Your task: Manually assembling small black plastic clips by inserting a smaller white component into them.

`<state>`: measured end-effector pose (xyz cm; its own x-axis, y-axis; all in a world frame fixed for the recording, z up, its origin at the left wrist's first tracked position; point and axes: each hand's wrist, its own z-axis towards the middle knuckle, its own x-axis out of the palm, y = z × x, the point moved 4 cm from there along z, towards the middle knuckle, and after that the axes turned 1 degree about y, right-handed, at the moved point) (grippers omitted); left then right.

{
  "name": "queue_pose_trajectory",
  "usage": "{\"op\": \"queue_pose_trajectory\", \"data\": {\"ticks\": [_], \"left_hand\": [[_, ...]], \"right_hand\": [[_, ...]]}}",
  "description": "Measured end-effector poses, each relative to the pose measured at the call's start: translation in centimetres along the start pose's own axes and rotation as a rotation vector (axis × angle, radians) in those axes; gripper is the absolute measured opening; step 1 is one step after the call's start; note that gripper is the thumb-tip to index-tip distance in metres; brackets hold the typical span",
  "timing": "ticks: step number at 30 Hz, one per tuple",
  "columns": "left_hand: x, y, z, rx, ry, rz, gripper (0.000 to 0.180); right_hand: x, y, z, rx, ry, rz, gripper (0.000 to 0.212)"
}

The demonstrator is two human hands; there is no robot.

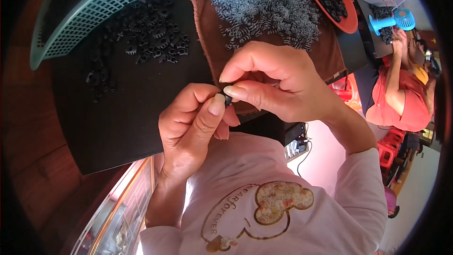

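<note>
My left hand (191,125) is closed, its thumb and fingers pinching a small black plastic part (228,99) in front of my chest. Above it, my right hand (281,82) is bent in a pinch, with the thumb tip touching the top of that part and the index fingertip close by. Whatever is between the right fingertips is too small and covered to make out. Beyond my hands, a large heap of small metal coil springs (264,4) lies on a brown cloth (330,59). Loose black plastic parts (158,38) are scattered on the dark table (122,113) to the left.
A green perforated basket (108,7) stands at the far left, and an orange-red bowl (350,19) of black pieces sits at the far right. Over on the right are a blue fan (401,19), a seated person in a red top (401,94) and red stools (389,146).
</note>
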<state>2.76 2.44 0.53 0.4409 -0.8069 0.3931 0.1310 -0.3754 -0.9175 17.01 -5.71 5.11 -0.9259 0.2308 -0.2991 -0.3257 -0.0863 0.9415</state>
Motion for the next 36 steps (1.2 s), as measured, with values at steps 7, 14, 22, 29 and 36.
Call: {"op": "queue_pose_trajectory", "data": {"ticks": [7,14,22,29,36], "left_hand": [[0.0,0.0,0.0,0.010,0.024,0.013,0.018],[0.0,0.1,-0.3,0.077,-0.018,0.087,0.022],[0.3,-0.8,0.3,-0.003,-0.021,-0.106,0.011],[0.2,-0.7,-0.1,0.033,-0.063,-0.046,0.012],[0.3,-0.4,-0.2,0.006,-0.120,-0.082,0.015]], "right_hand": [[-0.1,-0.7,0.2,-0.060,0.067,-0.005,0.008],[0.3,0.6,-0.2,-0.360,0.012,-0.374,0.019],[0.6,0.9,-0.7,-0.367,-0.011,-0.557,0.034],[0.9,1.3,-0.8,-0.496,-0.061,-0.789,0.030],[1.1,1.2,-0.7,-0.558,-0.104,-0.860,0.027]]}}
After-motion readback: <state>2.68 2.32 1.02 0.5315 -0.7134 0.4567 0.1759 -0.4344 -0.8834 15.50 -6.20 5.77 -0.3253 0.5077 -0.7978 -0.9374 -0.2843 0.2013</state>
